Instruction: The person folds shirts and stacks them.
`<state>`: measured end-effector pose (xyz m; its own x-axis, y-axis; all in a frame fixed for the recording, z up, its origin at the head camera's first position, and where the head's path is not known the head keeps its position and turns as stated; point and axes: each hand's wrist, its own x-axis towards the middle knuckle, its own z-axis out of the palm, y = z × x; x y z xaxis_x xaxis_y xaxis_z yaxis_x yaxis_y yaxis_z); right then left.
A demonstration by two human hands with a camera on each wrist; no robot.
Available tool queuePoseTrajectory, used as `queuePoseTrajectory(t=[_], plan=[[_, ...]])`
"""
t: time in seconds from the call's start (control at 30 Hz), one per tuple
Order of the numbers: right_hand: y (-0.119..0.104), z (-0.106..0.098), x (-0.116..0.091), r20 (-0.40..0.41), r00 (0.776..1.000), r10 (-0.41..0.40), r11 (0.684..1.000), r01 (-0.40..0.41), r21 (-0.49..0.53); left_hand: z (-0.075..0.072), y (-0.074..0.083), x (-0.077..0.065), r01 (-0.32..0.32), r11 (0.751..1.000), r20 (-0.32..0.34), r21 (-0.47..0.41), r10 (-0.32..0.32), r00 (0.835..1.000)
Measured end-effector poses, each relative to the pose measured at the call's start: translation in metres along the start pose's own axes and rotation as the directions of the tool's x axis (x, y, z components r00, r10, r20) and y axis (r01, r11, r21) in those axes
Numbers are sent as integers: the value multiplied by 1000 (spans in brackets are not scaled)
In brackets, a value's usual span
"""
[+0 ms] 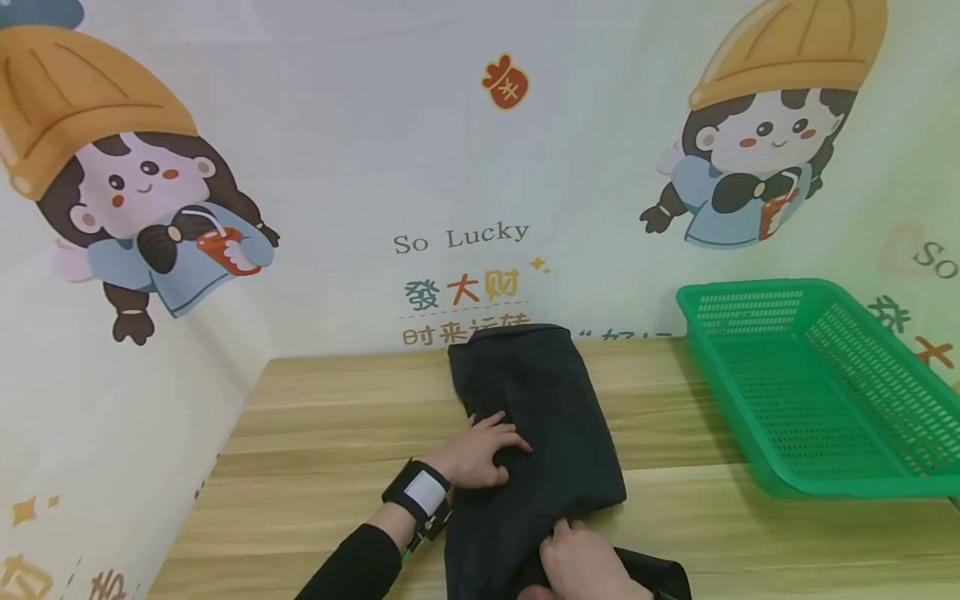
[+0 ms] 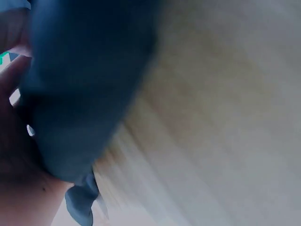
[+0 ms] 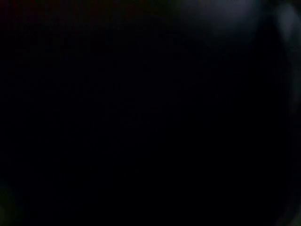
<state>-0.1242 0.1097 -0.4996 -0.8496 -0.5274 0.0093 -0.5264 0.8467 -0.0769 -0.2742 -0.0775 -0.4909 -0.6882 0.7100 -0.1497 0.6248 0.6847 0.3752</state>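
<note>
A long folded black garment (image 1: 551, 425) lies on the wooden table, running from the back edge towards the person; its exact kind cannot be told. My left hand (image 1: 480, 454) rests on its left side with the fingers spread. In the left wrist view, the dark cloth (image 2: 84, 89) hangs blurred beside that hand (image 2: 23, 179). Lower down, my right hand (image 1: 585, 562) grips the cloth at a fold, its fingers curled and the fingertips partly hidden. Another strip of the cloth sticks out to the right, beneath the right wrist. Almost everything in the right wrist view is black.
A green plastic basket (image 1: 795, 479) with mesh sides stands on the right of the table (image 1: 330, 425). Behind the table hangs a pale printed sheet (image 1: 337, 167) with cartoon figures, which also covers the left side.
</note>
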Motion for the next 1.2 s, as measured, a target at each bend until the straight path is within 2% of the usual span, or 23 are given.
queuePoseTrajectory(t=[0.07, 0.13, 0.2, 0.27, 0.3, 0.37, 0.47, 0.53, 0.6, 0.63, 0.7, 0.73, 0.77, 0.83, 0.87, 0.93, 1.0, 1.07, 1.1, 1.13, 1.2], plan=[[-6, 0, 4, -35, 999, 34, 999, -34, -11, 0, 2, 1, 10, 999, -47, 52, -8, 999], [-9, -2, 8, -24, 997, 70, 997, -71, -9, -1, 5, -1, 35, 994, -112, 106, -23, 993], [-6, -8, 10, 33, 995, 96, 995, -96, 1, -5, 12, -8, 61, 988, -177, 141, -36, 983], [1, -19, 10, 135, 985, 107, 993, -113, 37, -11, 19, -23, 67, 984, -231, 168, -27, 973], [7, -25, 9, 196, 975, 107, 991, -122, 64, -14, 23, -32, 50, 982, -254, 180, -2, 967], [24, -36, 4, 256, 964, 72, 988, -104, 114, -19, 33, -51, -20, 977, -276, 210, 79, 958], [52, -45, -5, 285, 958, 14, 978, -72, 195, -19, 46, -77, -165, 951, -253, 262, 233, 939], [69, -46, -12, 247, 968, -39, 970, -22, 242, -15, 50, -92, -244, 932, -204, 268, 302, 931], [81, -46, -16, 224, 972, -70, 957, 2, 292, -9, 51, -104, -285, 926, -142, 249, 326, 935], [87, -45, -18, 181, 979, -97, 952, 38, 303, -6, 50, -110, -294, 926, -113, 235, 327, 938], [95, -44, -23, 36, 983, -178, 948, 162, 275, 0, 46, -120, -303, 927, -72, 219, 326, 943], [99, -43, -26, -53, 973, -225, 944, 231, 235, 3, 44, -124, -310, 924, -60, 225, 331, 942], [102, -43, -28, -143, 951, -276, 938, 299, 176, 7, 42, -128, -321, 917, -54, 235, 342, 938], [108, -41, -32, -290, 868, -403, 909, 417, -15, 11, 38, -134, -350, 901, -45, 256, 373, 927], [110, -41, -33, -326, 821, -469, 881, 461, -107, 14, 36, -137, -363, 894, -38, 262, 385, 922], [112, -40, -35, -307, 744, -594, 804, 537, -254, 17, 32, -142, -389, 884, -15, 259, 406, 914], [110, -40, -37, -222, 686, -693, 714, 609, -346, 19, 29, -143, -407, 879, 28, 247, 413, 910], [105, -37, -37, -138, 654, -743, 649, 656, -384, 22, 27, -141, -405, 883, 74, 238, 399, 914], [102, -36, -36, -100, 647, -756, 628, 672, -392, 24, 25, -139, -407, 879, 88, 246, 398, 913], [100, -33, -36, -58, 649, -759, 615, 685, -390, 27, 23, -137, -404, 880, 100, 249, 391, 915], [97, -28, -35, 14, 668, -744, 622, 701, -349, 31, 19, -131, -388, 886, 107, 253, 373, 922]])
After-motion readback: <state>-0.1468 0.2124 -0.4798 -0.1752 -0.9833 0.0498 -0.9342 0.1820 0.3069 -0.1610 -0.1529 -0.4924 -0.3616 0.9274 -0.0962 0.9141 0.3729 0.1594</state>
